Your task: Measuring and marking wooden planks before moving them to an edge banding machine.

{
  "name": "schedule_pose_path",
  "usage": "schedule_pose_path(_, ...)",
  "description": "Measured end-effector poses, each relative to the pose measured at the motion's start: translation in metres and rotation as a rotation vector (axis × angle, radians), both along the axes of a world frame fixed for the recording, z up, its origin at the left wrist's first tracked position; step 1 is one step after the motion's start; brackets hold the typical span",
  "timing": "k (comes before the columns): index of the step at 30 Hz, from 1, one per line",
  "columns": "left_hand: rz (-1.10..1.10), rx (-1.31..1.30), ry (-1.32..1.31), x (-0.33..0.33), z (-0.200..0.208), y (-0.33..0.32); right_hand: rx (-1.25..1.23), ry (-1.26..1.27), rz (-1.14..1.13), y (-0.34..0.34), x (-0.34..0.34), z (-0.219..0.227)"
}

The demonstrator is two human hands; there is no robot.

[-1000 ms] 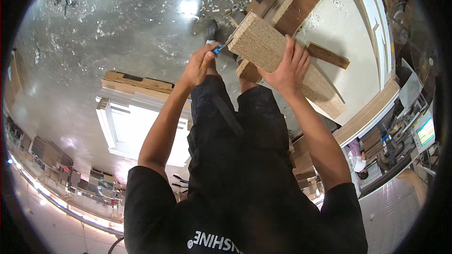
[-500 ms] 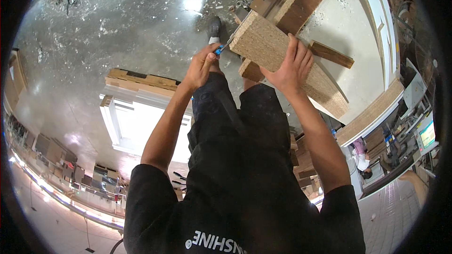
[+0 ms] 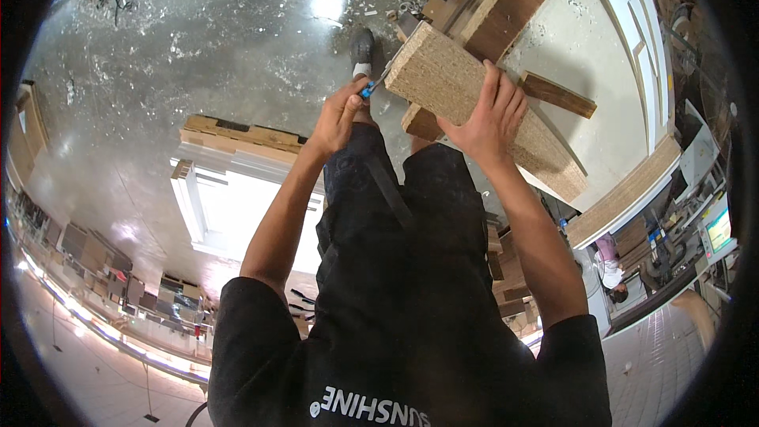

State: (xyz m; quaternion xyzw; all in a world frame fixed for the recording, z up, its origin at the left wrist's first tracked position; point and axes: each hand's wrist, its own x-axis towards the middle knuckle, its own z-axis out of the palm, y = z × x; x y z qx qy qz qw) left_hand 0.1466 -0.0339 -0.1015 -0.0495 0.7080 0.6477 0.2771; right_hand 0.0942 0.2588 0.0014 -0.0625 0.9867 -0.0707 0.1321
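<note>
Little changed since half a second ago: left hand [image 3: 338, 115] still fisted round a blue-handled tool [image 3: 373, 85], tip at the chipboard [image 3: 474, 107] edge. Right hand [image 3: 489, 120] still spread flat on the board, fingers open, gripping nothing. Board still propped on dark planks [image 3: 506, 8].

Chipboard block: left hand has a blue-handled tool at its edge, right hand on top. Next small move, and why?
Probably keep the right hand pressing flat and work the tool along the near edge of the block. The tip already sits at that edge in the left hand, and the block rests only on stacked boards, so it could shift.
</note>
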Motion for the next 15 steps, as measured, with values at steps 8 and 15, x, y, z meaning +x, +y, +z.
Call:
schedule_pose_path(8, -0.004, -0.057, 0.044, -0.018, 0.000, 0.014, -0.002, 0.039, 0.013, 0.003, 0.000, -0.003)
schedule_pose_path(15, 0.042, 0.064, 0.123, -0.076, -0.027, 0.040, 0.024, 0.005, 0.021, -0.004, -0.005, 0.005)
